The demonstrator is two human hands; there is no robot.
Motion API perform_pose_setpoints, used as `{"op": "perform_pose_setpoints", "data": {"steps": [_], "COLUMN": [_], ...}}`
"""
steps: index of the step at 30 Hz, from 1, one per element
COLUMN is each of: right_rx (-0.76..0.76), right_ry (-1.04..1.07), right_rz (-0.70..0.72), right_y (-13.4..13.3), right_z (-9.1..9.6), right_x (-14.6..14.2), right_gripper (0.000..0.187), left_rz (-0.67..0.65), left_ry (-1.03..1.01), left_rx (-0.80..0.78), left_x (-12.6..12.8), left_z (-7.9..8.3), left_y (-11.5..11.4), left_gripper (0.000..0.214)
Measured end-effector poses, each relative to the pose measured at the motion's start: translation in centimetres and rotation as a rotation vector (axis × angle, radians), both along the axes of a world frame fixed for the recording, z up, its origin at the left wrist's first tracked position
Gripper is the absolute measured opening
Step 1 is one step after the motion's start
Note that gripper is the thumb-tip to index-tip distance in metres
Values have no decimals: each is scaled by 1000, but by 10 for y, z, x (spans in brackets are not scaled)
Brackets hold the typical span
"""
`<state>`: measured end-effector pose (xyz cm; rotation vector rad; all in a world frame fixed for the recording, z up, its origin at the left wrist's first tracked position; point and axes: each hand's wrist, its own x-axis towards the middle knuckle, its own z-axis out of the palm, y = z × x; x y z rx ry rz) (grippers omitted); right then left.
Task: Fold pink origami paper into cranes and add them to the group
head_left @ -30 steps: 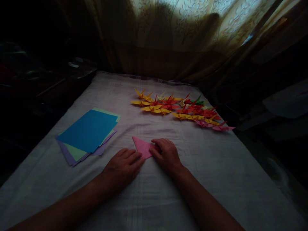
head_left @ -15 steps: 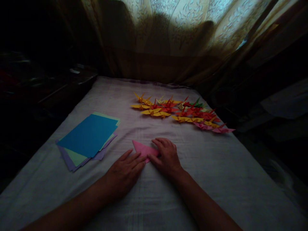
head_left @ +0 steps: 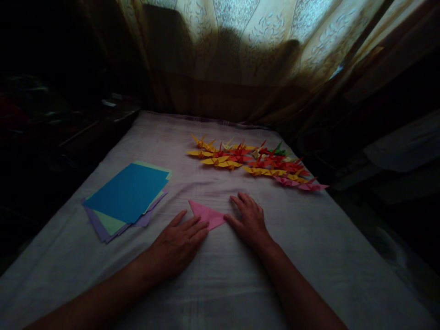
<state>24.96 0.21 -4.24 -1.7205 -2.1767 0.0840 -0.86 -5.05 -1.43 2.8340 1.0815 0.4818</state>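
Observation:
A piece of pink origami paper [head_left: 212, 217], folded to a pointed, roughly triangular shape, lies flat on the cloth between my hands. My left hand [head_left: 184, 238] is flat and open, its fingertips resting on the paper's left part and hiding some of its lower left edge. My right hand [head_left: 250, 221] is open with fingers apart on the right; its thumb tip touches or nearly touches the paper's right point, and its other fingers rest on the cloth.
A stack of blue, green and purple paper sheets [head_left: 132, 192] lies on the left. Several folded paper cranes [head_left: 237, 156] in yellow, red, pink, green and cream stand in rows at the back right. The pale tablecloth [head_left: 213, 288] is wrinkled. A patterned curtain [head_left: 240, 59] hangs behind the table.
My right hand has slid to the right along the pink paper to its right point, uncovering more of the paper. My left hand has stayed nearly still on it.

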Motion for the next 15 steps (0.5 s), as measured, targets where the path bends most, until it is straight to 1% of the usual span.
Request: {"op": "perform_pose_setpoints", "data": {"steps": [3,5,7,9,11,13,15], "right_rx": [16,42,67,57,-2,-72,-120], "right_ry": [-4,-15,-39,-75,-107,-126,-136], "right_rz": [5,25,121,306,466,544,556], "right_y": [0,-2,-7,-13,-18,-20,-20], "right_z": [0,4,10,17,21,24,25], "right_x": [-1,-4,-10,-18,-24,-28,-28], "right_gripper": [42,41,43,44,46,48,49], "left_rz": [-5,-13,-14,-10,-7,-7,-11], "left_ry": [18,44,59,64,64,66,71], "left_rx": [-2,-4,3,11,17,20,25], "left_x": [0,0,0,0,0,1,0], "left_z": [-1,-1,-1,-1,-2,-3,-4], "left_y": [1,2,3,3,3,3,3], "left_gripper": [37,38,38,39,38,37,37]}}
